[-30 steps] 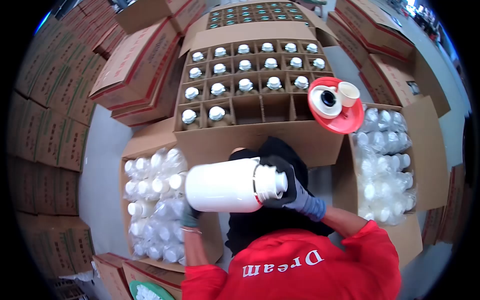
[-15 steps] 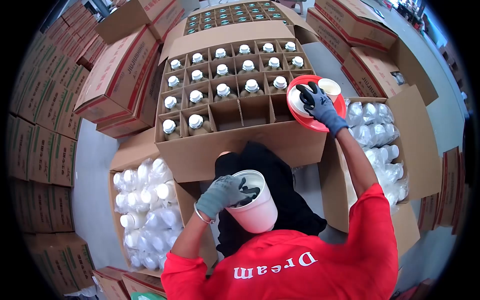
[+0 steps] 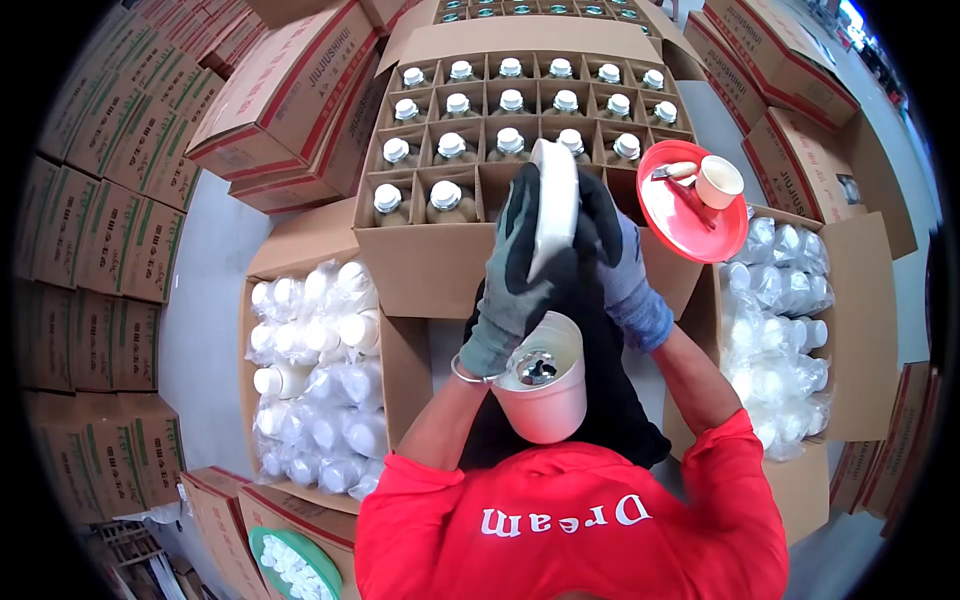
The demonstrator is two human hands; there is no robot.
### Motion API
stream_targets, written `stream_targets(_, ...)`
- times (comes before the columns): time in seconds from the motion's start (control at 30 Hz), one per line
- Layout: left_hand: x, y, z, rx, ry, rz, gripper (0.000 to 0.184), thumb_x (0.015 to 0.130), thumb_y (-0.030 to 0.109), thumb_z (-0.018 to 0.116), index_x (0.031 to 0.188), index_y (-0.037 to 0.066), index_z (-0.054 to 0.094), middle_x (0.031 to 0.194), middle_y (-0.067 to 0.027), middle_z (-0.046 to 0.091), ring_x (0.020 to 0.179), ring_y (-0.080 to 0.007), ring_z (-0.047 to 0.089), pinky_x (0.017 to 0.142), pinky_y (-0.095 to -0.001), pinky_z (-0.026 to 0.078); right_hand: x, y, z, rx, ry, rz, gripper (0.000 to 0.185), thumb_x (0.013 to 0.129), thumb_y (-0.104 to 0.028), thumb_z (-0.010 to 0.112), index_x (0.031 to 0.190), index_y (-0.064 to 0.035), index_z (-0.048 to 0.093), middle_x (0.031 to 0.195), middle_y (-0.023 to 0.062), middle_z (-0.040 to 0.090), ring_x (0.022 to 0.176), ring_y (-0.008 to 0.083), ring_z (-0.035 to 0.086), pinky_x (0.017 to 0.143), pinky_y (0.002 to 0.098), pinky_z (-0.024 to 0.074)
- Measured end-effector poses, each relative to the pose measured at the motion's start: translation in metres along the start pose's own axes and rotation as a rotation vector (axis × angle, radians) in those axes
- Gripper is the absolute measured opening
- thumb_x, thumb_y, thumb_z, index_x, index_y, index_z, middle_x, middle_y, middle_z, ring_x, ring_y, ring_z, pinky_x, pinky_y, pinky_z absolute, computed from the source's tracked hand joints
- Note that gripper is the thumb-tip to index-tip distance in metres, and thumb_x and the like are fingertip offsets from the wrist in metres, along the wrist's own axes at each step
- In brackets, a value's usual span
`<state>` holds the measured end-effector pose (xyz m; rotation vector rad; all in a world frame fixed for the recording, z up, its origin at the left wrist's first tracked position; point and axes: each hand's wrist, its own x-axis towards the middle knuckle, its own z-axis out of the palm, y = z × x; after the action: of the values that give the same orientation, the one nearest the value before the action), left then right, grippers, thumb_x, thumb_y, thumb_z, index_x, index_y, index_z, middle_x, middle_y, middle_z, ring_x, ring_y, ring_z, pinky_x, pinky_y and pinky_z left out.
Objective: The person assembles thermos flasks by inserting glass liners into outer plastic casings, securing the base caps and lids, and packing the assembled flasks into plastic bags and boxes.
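A white, round, lid-like disc is gripped between my two hands and tilted up on its edge. My left hand, in a grey-and-black glove, presses its left side. On the other side my right hand, gloved the same way, closes round it, its fingertips partly hidden. Beneath them a white bucket sits at my lap, with a shiny metal piece inside. Past the hands stands a divided carton of white-capped bottles.
A red plate at the carton's right corner bears a small cup and a pale-handled tool. Open boxes of bagged white bottles flank me, left and right. A green basin holds small white pieces.
My right hand has lifted the white disc off the red plate and brought it to the middle. My left hand has come out of the bucket and taken hold of it too.
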<state>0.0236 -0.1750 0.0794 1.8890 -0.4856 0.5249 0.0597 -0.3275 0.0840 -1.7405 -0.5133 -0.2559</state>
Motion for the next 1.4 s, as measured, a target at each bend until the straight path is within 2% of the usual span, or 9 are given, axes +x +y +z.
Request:
stream_targets(0.1, 0.003, 0.020, -0.016, 0.465, -0.031, 0.308, 0.071, 0.065, 0.040, 0.083, 0.126, 0.008, 0.064, 0.143, -0.0173, 0.049, 0.135, -0.0438, 0.040, 0.108, -0.0519, 0.037, -0.013, 0.011, 0.011, 1.100, -0.022, 0.549, 0.056, 0.089, -0.014, 0.063, 0.140, -0.0038, 0.043, 0.131, 0.0130, 0.057, 0.121, 0.0226, 0.057, 0.102, 0.0373, 0.0471)
stream_targets(0.23, -0.010, 0.023, -0.048, 0.510, -0.386, 0.396, 0.063, 0.057, 0.045, 0.084, 0.115, 0.024, 0.071, 0.136, -0.0075, 0.056, 0.130, -0.0380, 0.047, 0.103, -0.0512, 0.040, -0.009, 0.022, -0.003, 0.546, -0.655, 0.098, 0.060, 0.087, -0.014, 0.070, 0.140, -0.0023, 0.044, 0.132, 0.0125, 0.057, 0.120, 0.0207, 0.056, 0.103, 0.0377, 0.0459)
stream_targets(0.43, -0.064, -0.011, -0.080, 0.213, -0.497, 0.139, 0.062, 0.070, 0.042, 0.078, 0.123, 0.012, 0.066, 0.134, -0.0093, 0.059, 0.120, -0.0364, 0.055, 0.102, -0.0458, 0.045, -0.022, 0.055, -0.022, -0.225, -0.590, 0.479, 0.037, 0.094, -0.027, 0.060, 0.121, -0.0017, 0.063, 0.118, 0.0154, 0.065, 0.102, 0.0233, 0.064, 0.088, 0.0348, 0.0506)
stream_targets(0.73, -0.079, -0.024, -0.057, 0.124, -0.693, 0.099, 0.062, 0.072, 0.045, 0.078, 0.123, 0.012, 0.065, 0.132, -0.0128, 0.058, 0.126, -0.0354, 0.050, 0.106, -0.0466, 0.040, -0.077, 0.039, 0.012, -0.256, -0.605, -0.223, 0.030, 0.099, -0.020, 0.047, 0.118, -0.0011, 0.061, 0.119, 0.0185, 0.060, 0.111, 0.0330, 0.057, 0.098, 0.0401, 0.0459)
stream_targets(0.83, -0.083, -0.033, -0.049, 0.055, -0.739, 0.111, 0.070, 0.069, 0.045, 0.079, 0.128, 0.012, 0.061, 0.137, -0.0147, 0.053, 0.130, -0.0368, 0.045, 0.108, -0.0490, 0.036, -0.081, 0.021, 0.009, -0.050, -0.529, 0.379, 0.030, 0.100, -0.020, 0.046, 0.117, 0.0000, 0.060, 0.118, 0.0184, 0.060, 0.111, 0.0327, 0.058, 0.097, 0.0382, 0.0459)
stream_targets(0.93, -0.096, -0.026, -0.048, 0.118, -0.816, 0.033, 0.089, 0.060, 0.049, 0.080, 0.137, 0.012, 0.054, 0.139, -0.0182, 0.048, 0.132, -0.0396, 0.041, 0.110, -0.0520, 0.030, -0.099, 0.045, 0.019, 0.077, -0.575, 0.327, 0.030, 0.101, -0.019, 0.047, 0.118, 0.0016, 0.060, 0.118, 0.0172, 0.060, 0.111, 0.0297, 0.058, 0.098, 0.0359, 0.0455)
stream_targets(1.1, -0.116, 0.017, -0.040, 0.234, -0.605, -0.201, 0.077, 0.073, 0.045, 0.074, 0.134, 0.004, 0.053, 0.137, -0.0214, 0.049, 0.131, -0.0413, 0.042, 0.111, -0.0502, 0.031, -0.080, 0.079, 0.028, 0.559, -0.873, 0.454, 0.032, 0.100, -0.019, 0.049, 0.122, 0.0032, 0.057, 0.126, 0.0150, 0.058, 0.117, 0.0253, 0.056, 0.103, 0.0342, 0.0415)
stream_targets(1.3, -0.157, -0.019, -0.014, -0.205, -0.001, -0.445, 0.046, 0.094, 0.010, 0.058, 0.138, 0.000, 0.048, 0.141, -0.0149, 0.050, 0.133, -0.0307, 0.045, 0.111, -0.0377, 0.035, -0.114, 0.048, -0.042, 0.096, -0.714, -0.117, 0.039, 0.096, -0.015, 0.055, 0.133, 0.0000, 0.053, 0.138, 0.0196, 0.051, 0.127, 0.0334, 0.050, 0.107, 0.0404, 0.0384)
stream_targets(1.4, -0.184, -0.027, 0.014, -0.181, -0.101, -0.601, 0.051, 0.095, 0.015, 0.060, 0.142, 0.002, 0.044, 0.144, -0.0162, 0.047, 0.132, -0.0272, 0.047, 0.108, -0.0348, 0.038, -0.177, 0.019, -0.083, -0.106, -0.462, 0.199, 0.043, 0.094, -0.018, 0.059, 0.134, -0.0020, 0.053, 0.136, 0.0197, 0.053, 0.127, 0.0345, 0.050, 0.107, 0.0416, 0.0383)
